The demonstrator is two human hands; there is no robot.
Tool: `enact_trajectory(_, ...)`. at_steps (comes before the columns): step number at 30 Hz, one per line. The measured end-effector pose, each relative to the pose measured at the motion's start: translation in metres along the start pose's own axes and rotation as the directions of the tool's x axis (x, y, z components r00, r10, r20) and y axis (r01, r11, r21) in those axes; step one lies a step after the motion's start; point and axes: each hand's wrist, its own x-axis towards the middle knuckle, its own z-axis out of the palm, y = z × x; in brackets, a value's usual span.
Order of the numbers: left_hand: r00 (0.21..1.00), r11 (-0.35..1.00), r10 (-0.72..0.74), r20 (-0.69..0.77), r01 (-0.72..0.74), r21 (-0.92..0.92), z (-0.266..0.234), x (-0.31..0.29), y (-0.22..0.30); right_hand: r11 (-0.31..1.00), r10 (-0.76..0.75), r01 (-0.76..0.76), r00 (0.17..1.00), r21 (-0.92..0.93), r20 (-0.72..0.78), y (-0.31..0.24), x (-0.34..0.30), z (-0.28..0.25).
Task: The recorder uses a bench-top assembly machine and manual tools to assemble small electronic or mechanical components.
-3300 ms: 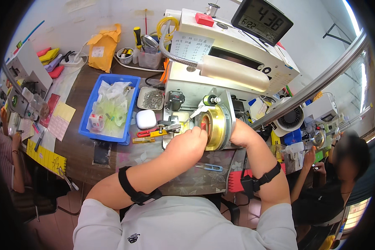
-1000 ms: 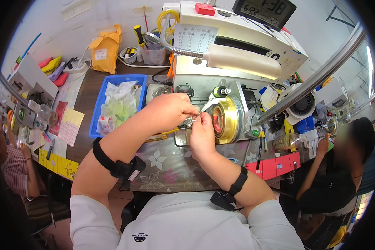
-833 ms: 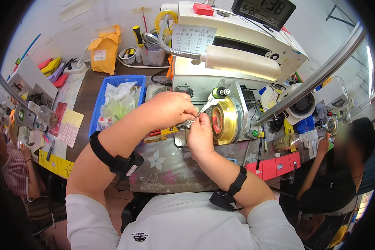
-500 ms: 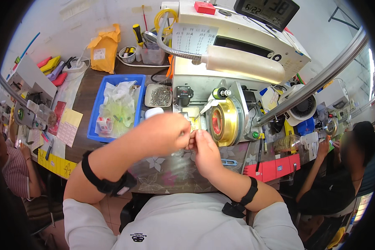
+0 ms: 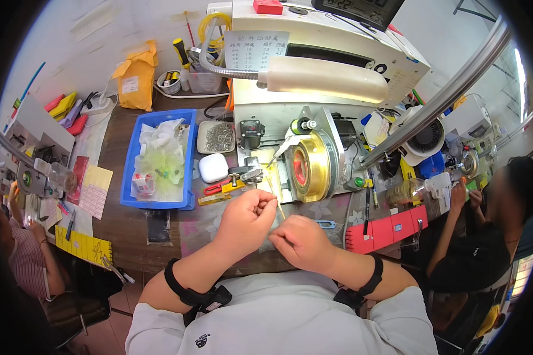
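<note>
My left hand (image 5: 247, 220) is closed in a pinch in front of the machine, its fingertips on a thin yellow strand (image 5: 281, 209). That strand slants down toward my right hand (image 5: 305, 241), which is curled with thumb and fingers pressed together. What lies inside the right hand's fingers is hidden. Beyond the hands stands a wheel with a gold rim and red centre (image 5: 301, 167). Left of it, a small clamp-like metal fixture (image 5: 251, 173) sits near the pale work plate. A white rounded case (image 5: 213, 168) and red-handled pliers (image 5: 215, 189) lie beside my left hand.
A blue tray (image 5: 128, 171) with crumpled clear bags stands at left, near a dish of small metal parts (image 5: 218, 137). A lamp (image 5: 326, 80) hangs over the machine. A red strip (image 5: 391, 229) lies at the right table edge. People sit at work on both sides.
Both hands have drawn back toward me and moved apart. My left forearm, earlier stretched across the table, has come down, uncovering the white case and pliers. The view has shifted slightly.
</note>
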Motion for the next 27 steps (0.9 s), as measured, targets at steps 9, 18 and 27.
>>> enact_trajectory(9, 0.991, 0.970, 0.134, -0.022, -0.127, 0.208, -0.010, -0.003, -0.018, 0.741, 0.631, -0.643, 0.766, 0.195, 0.127, 0.049, -0.031, 0.000)
enact_trajectory(18, 0.993, 0.949, 0.116, -0.015, -0.106, 0.298, -0.014, -0.008, -0.013, 0.564, 0.687, -0.734, 0.671, 0.379, 0.278, 0.056, -0.004, 0.024)
enact_trajectory(27, 1.000, 0.977, 0.004, -0.005, -0.003, 0.211, -0.015, -0.013, -0.020, 0.720, 0.637, -0.656, 0.754, 0.228, 0.159, 0.031, -0.001, 0.009)
